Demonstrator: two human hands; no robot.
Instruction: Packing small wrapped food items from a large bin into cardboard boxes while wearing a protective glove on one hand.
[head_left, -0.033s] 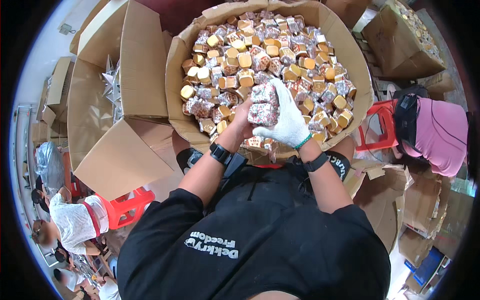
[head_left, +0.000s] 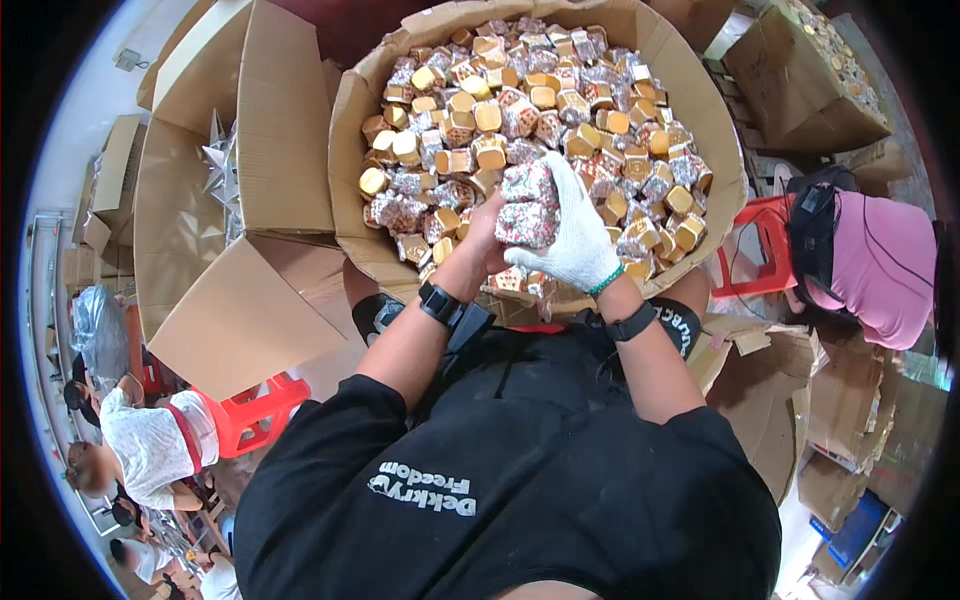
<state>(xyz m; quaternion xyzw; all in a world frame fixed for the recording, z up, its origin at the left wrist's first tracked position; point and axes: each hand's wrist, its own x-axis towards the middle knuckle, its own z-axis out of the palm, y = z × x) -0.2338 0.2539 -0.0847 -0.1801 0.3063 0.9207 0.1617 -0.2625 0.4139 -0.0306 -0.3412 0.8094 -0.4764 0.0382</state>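
Note:
A large round cardboard bin [head_left: 349, 140] in front of me is filled with several small hexagonal boxes [head_left: 487, 117] that have gold lids and speckled sides. Over its near edge I hold a short stack of speckled boxes [head_left: 527, 204] between both hands. My left hand [head_left: 484, 238] is bare and presses on the stack's left side. My right hand [head_left: 577, 236] wears a white knit glove and wraps the stack's right side. Each wrist carries a black band.
An open cardboard carton [head_left: 196, 215] with raised flaps stands to the left, with white star-shaped pieces [head_left: 221, 160] inside. Red plastic stools [head_left: 252, 412] sit at the lower left and right [head_left: 757, 250]. A person in pink [head_left: 882, 270] crouches on the right; another in white [head_left: 150, 452] is at the lower left. More cartons [head_left: 800, 70] lie around.

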